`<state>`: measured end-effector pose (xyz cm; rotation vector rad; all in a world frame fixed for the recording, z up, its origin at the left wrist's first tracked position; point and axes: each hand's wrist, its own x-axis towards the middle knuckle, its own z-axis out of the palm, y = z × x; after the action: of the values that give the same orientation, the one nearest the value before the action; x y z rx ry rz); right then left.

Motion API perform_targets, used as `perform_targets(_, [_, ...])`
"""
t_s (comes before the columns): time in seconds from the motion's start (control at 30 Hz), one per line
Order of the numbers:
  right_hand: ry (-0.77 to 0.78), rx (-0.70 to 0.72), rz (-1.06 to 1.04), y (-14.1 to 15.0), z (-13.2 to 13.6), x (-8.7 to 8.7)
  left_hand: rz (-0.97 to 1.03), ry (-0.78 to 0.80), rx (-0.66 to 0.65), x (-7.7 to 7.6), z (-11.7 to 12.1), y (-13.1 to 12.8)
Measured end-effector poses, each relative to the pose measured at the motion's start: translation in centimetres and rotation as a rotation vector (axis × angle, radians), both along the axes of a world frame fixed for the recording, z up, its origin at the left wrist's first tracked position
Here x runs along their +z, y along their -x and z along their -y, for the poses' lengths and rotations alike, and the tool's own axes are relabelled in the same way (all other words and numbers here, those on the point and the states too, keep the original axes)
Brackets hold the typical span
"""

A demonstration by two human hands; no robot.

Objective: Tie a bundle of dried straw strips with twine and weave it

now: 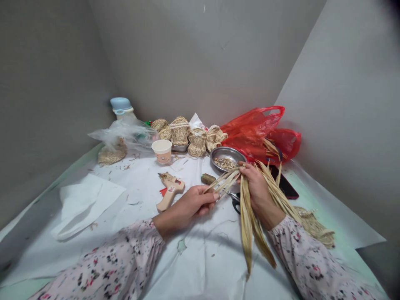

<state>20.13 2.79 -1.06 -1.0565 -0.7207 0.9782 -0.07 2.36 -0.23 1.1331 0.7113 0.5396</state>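
My right hand (255, 187) is closed round a bunch of dry tan husk strips (246, 225), their broad ends hanging down over the table. Thin ends of the strips stretch leftward to my left hand (200, 201), which pinches them between thumb and fingers. Beneath the strips lie scissors (236, 200) with black handles, partly hidden, and a spool of dark thread (207, 179). More long husk strips (275, 189) lie behind my right wrist. Left of my left hand is a beige glue gun (171, 191).
A metal bowl (218, 160) holds scraps. Several woven pieces (180, 131) stand at the back, beside a red plastic bag (250, 129). A paper cup (162, 152), clear bag (131, 133), blue-lidded bottle (121, 106), white cloth (87, 200), dark tablet-like object (289, 189) and woven piece (315, 227) surround the work area.
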Motion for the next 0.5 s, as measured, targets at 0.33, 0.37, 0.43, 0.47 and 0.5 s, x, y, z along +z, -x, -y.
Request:
perform_targets(0.33, [0.047,0.079,-0.461,-1.9,-0.2,1.5,0.012,0.035,0.074,-0.7,-0.2,-0.2])
perform_targets(0.37, [0.044,0.129,-0.491,-1.9,-0.1,1.7,0.039,0.056,0.098,-0.7,-0.2,-0.3])
perform_targets(0.43, [0.032,0.212,-0.554,-1.7,0.3,2.0,0.101,0.105,0.134,-0.8,-0.3,-0.3])
perform_targets(0.47, [0.034,0.241,-0.576,-1.5,0.5,2.2,0.133,0.133,0.144,-0.8,-0.3,-0.3])
perform_targets(0.5, [0.042,0.262,-0.583,-1.1,0.7,2.2,0.167,0.163,0.149,-0.9,-0.4,-0.2])
